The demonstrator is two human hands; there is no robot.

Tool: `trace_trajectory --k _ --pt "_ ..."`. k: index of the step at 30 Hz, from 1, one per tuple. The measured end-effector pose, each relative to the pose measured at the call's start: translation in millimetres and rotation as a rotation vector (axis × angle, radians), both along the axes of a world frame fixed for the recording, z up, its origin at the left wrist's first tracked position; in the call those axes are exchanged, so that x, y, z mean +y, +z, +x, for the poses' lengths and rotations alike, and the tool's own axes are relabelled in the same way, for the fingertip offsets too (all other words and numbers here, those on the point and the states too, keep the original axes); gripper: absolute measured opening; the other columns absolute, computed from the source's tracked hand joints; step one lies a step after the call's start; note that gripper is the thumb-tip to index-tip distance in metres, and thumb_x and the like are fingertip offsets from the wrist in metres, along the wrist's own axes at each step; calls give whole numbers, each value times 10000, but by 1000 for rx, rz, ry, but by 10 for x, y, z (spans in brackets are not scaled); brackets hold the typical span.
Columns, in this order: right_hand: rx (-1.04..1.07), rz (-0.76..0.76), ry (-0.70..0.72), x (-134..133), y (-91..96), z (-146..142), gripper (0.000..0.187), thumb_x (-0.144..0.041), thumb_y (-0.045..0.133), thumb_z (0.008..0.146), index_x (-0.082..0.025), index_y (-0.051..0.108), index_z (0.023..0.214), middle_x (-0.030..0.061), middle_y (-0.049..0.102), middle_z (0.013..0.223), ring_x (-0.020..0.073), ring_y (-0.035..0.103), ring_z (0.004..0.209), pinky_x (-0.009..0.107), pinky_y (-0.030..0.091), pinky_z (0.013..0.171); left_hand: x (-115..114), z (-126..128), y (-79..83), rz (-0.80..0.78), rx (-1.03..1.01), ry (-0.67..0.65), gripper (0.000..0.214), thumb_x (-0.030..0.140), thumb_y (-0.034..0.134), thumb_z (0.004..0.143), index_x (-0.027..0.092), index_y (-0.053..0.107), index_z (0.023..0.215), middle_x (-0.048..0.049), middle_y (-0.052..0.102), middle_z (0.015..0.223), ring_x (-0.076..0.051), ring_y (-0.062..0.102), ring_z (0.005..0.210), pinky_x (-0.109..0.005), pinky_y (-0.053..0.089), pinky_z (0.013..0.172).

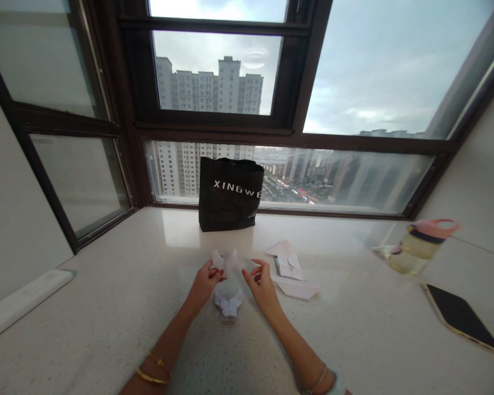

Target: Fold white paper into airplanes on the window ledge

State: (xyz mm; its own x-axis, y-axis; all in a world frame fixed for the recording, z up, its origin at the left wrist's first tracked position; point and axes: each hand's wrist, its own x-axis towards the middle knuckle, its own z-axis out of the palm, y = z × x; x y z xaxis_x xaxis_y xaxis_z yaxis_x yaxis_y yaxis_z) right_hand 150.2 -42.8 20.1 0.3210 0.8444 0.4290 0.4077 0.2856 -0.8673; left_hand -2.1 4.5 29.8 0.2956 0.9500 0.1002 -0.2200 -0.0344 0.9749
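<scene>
My left hand (206, 282) pinches a small folded white paper (229, 263) whose two pointed flaps stand up. Just right of it, my right hand (261, 282) has thumb and forefinger apart, with nothing plainly between them. Nearer to me, between my wrists, a second white piece, a folded paper figure (229, 303), lies on the pale speckled counter (181, 351). Beyond my right hand lie more folded papers: a boat-like strip (297, 287) and a squarish piece with a pointed flap (288, 264).
A black bag (230, 200) with white lettering stands against the window. At right are a bottle with a pink lid (420, 247) and a dark-screened phone or tablet (463, 316). A long white object (24, 304) lies by the left wall.
</scene>
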Motion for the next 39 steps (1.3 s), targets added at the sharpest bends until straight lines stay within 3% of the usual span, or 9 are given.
trace_trajectory --k 2,5,10,14,19,25,30,35,39 --pt "-173 -58 145 -50 11 -14 309 -381 572 696 -196 542 941 2 500 737 141 484 654 264 402 607 94 -60 -40 -1 -43 166 370 280 678 601 142 489 889 -36 665 720 -188 628 746 -358 479 758" --pt "-466 -180 348 -139 5 -69 362 -377 717 532 -213 611 837 33 525 854 196 470 843 299 386 723 170 -128 -73 -1 -113 346 344 261 683 598 168 423 803 1 640 656 -161 623 688 -358 479 754" --pt "-594 -238 335 -161 6 -92 372 -333 789 390 -190 607 681 41 535 888 207 459 870 311 371 745 99 -131 -3 -8 -214 311 344 286 683 592 168 448 814 8 628 698 -126 602 695 -307 461 753" --pt "-421 -235 240 -54 11 29 245 -311 753 458 -183 560 535 -5 555 666 161 510 688 265 398 615 12 -119 94 -72 -229 188 371 304 711 546 160 528 834 -5 618 763 -113 580 705 -245 444 702" --pt "54 -361 202 60 8 190 219 -357 584 627 -175 550 510 -58 474 410 90 427 327 195 327 321 -54 -92 106 -79 -62 -36 370 327 704 564 145 609 871 -36 621 823 -110 560 685 -221 415 645" --pt "425 -359 424 75 89 161 191 -336 653 528 -161 642 604 -10 615 515 136 555 446 279 469 450 -89 -23 4 40 240 -104 396 365 692 567 126 639 879 -66 632 816 -138 552 628 -249 403 588" --pt "452 -394 526 0 184 127 286 -420 678 524 -158 655 637 -7 629 547 137 568 502 277 458 526 -86 -32 25 94 260 -95 450 342 684 584 147 596 980 -93 594 968 -122 558 627 -242 409 590" --pt "457 -377 524 -30 148 122 442 -568 504 662 -145 625 702 24 646 596 136 574 535 254 432 518 -57 -33 12 133 263 -106 453 317 691 573 151 579 980 -42 596 815 -105 536 586 -230 407 570" --pt "443 -352 428 -5 84 90 472 -469 699 497 -189 539 841 -21 642 554 147 570 484 259 433 497 -40 -13 -13 171 296 -57 433 324 684 578 168 581 969 -36 598 815 -113 532 606 -233 406 579"
